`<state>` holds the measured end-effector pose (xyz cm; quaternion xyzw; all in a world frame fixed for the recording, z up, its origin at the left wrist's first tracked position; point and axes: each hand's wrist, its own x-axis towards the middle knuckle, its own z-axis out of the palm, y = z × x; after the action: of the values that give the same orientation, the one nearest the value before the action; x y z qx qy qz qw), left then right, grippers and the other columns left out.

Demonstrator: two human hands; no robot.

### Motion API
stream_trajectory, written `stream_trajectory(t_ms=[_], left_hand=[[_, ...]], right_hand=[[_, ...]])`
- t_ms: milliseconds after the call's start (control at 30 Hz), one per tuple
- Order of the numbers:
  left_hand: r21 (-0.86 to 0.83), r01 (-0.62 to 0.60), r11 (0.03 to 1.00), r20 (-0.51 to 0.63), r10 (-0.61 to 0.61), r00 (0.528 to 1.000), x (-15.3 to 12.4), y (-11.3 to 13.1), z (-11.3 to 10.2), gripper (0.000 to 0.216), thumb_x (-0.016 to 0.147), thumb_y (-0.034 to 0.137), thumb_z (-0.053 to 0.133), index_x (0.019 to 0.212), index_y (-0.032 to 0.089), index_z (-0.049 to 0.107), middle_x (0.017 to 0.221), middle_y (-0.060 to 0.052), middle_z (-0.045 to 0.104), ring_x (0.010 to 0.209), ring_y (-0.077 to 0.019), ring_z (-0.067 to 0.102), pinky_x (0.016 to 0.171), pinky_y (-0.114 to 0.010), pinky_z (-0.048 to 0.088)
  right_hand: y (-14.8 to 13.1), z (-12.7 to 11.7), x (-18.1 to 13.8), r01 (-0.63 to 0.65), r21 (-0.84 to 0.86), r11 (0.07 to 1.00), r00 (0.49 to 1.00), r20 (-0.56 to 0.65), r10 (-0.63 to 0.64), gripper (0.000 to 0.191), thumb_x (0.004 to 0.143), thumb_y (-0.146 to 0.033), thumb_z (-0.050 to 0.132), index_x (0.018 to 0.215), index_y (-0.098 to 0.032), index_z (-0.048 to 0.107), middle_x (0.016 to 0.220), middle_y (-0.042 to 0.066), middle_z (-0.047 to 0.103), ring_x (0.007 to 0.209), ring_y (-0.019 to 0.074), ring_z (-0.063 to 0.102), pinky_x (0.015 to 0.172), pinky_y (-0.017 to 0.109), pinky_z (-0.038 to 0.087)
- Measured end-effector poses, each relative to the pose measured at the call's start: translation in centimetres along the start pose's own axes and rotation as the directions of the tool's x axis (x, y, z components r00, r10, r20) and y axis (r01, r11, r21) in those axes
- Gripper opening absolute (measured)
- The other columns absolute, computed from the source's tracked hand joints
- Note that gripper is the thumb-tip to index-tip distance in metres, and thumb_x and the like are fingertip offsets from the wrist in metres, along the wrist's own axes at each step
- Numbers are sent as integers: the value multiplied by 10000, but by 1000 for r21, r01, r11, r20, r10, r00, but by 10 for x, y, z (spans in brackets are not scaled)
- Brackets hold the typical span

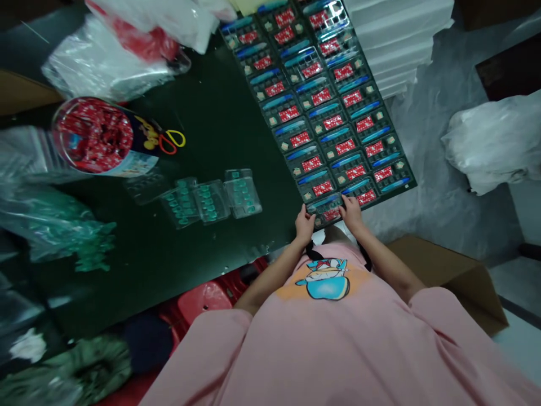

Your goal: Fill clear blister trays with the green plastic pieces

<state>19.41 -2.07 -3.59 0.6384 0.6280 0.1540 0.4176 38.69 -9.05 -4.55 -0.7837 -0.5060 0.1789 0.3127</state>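
A long grid of clear blister trays [321, 107] lies on the dark green table [220, 129], each cell holding a red packet, a blue stick and small pale pieces. My left hand [305, 223] and my right hand [351, 214] rest on the nearest cell of the grid [332, 212] at the table's front edge. The fingers of both hands are curled down onto that cell's clear plastic. Whether they pinch it or only press on it I cannot make out.
Three clear trays with green parts [211, 200] lie mid-table. A round tub of red packets [93, 135] and scissors [167, 140] sit at the left, with plastic bags [114, 51] behind. White stacked sheets [397, 39] stand at the back right. A cardboard box [460, 282] stands on the floor.
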Motion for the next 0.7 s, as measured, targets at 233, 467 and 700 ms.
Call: stream_trajectory(t_ms=[233, 467, 700], left_hand=[[119, 50, 992, -61, -43, 997, -2, -4, -2, 583, 829, 193, 576, 1402, 108, 511, 887, -79, 575, 877, -203, 573, 893, -328, 462], [125, 44, 991, -7, -44, 999, 0, -11, 2, 582, 829, 172, 587, 1402, 101, 511, 854, -68, 611, 808, -183, 572, 852, -304, 464], [78, 53, 996, -5, -53, 999, 1, -31, -21, 594, 812, 128, 590, 1400, 106, 508, 858, -59, 635, 810, -173, 578, 872, -313, 471]], right_hand=[[0, -2, 5, 119, -121, 986, 966, 243, -87, 428, 898, -178, 508, 1315, -102, 569, 1080, 159, 582, 988, 264, 521, 926, 395, 455], [-3, 2, -3, 121, -132, 984, 965, 246, -86, 407, 911, -177, 460, 1294, -102, 577, 1140, 180, 570, 1031, 265, 526, 930, 384, 449], [-12, 18, -25, 131, -13, 991, 958, 258, -123, 416, 871, -166, 486, 1270, -122, 593, 1144, 164, 554, 1024, 246, 578, 913, 385, 507]])
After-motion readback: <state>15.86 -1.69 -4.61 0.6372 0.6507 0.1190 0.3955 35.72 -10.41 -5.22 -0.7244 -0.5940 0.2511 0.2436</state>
